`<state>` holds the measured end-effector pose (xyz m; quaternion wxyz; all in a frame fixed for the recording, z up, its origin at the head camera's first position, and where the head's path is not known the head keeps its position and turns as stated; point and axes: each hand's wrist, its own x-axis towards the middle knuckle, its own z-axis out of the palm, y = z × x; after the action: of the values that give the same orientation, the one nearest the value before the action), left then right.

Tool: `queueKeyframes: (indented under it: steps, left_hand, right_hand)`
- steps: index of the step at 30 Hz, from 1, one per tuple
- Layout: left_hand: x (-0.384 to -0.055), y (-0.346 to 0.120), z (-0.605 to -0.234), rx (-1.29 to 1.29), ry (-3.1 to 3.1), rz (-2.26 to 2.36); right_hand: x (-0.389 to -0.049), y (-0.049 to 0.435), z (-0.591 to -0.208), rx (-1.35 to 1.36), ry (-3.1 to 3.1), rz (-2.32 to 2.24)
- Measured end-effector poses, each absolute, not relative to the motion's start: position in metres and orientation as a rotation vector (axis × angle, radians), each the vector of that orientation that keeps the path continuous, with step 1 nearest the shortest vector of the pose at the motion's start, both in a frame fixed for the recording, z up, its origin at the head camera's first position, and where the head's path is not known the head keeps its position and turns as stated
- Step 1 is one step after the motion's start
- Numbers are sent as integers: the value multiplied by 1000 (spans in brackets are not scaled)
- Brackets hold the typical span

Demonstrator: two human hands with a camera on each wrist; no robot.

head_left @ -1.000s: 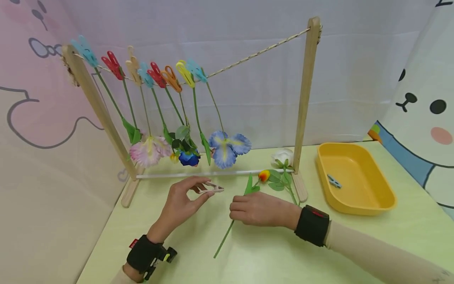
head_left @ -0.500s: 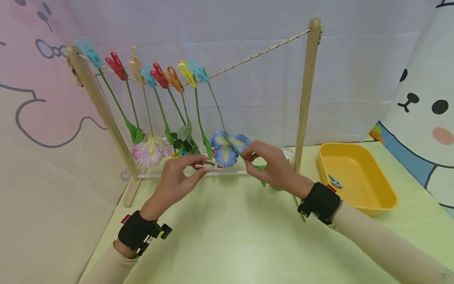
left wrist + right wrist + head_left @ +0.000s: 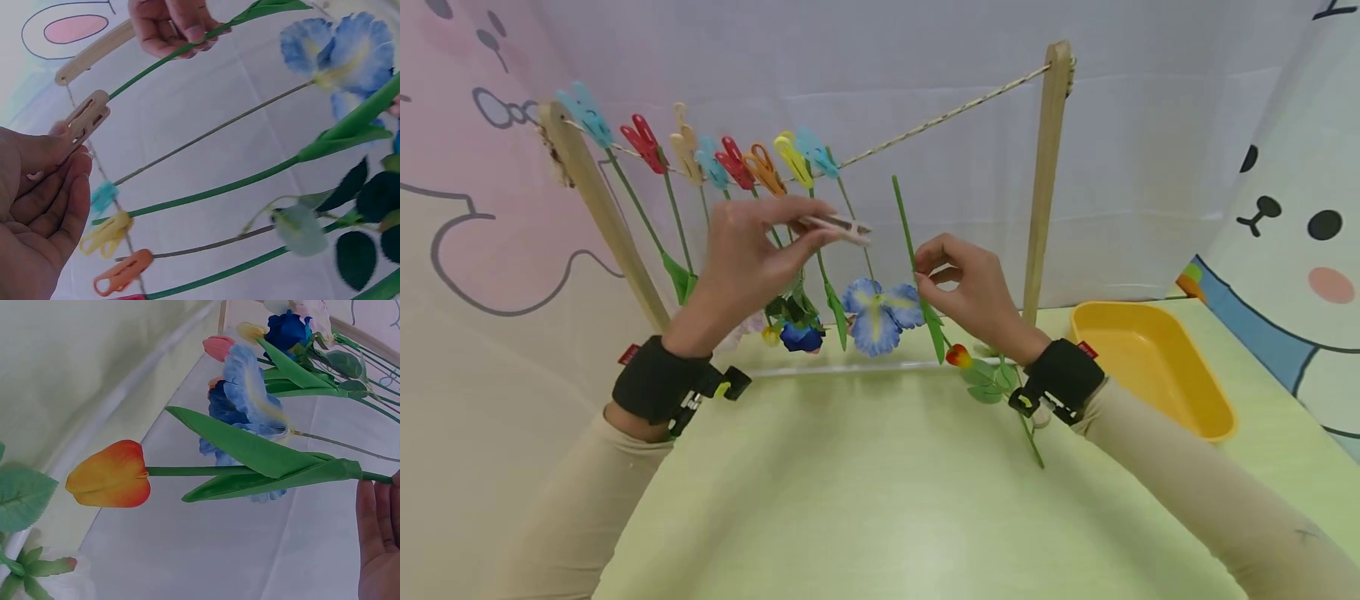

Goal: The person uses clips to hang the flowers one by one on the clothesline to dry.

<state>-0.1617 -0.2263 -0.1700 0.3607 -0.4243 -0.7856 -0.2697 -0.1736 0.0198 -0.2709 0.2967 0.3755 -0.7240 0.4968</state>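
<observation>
My left hand pinches a pale pink clothespin in front of the hanging flowers, its nose pointing right. My right hand pinches the green stem of an orange-red tulip, which hangs head down with its stem end up near the rope. In the left wrist view the clothespin's tip overlaps the top of the tulip's stem. Left of the tulip, a blue iris hangs from a light blue clothespin, beside a yellow clothespin.
The rope runs between two wooden posts, with several clipped flowers along its left part. A white rose with leaves lies by the right post, partly hidden by my right arm. A yellow tray stands at the right. A white rod joins the posts low down.
My right hand has picked the tulip up from the table and turned it head down. My left hand has risen with the clothespin toward the rope.
</observation>
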Motion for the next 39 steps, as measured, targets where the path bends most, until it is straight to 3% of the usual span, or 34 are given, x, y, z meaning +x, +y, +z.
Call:
queueKeyframes:
  steps: [13,25,39]
  left_hand:
    - [-187,-213,-80,-1006,-2137,-433]
    - [-204,-204,-59,-924,-2417,-351]
    - [-208,-203,-64,-974,-2537,-326]
  right_hand:
    - [-185,5,-249,990,-1885,1312]
    - [-191,-6,-241,926,-1877,1289]
    - [-193,-13,-241,905,-1896,1318]
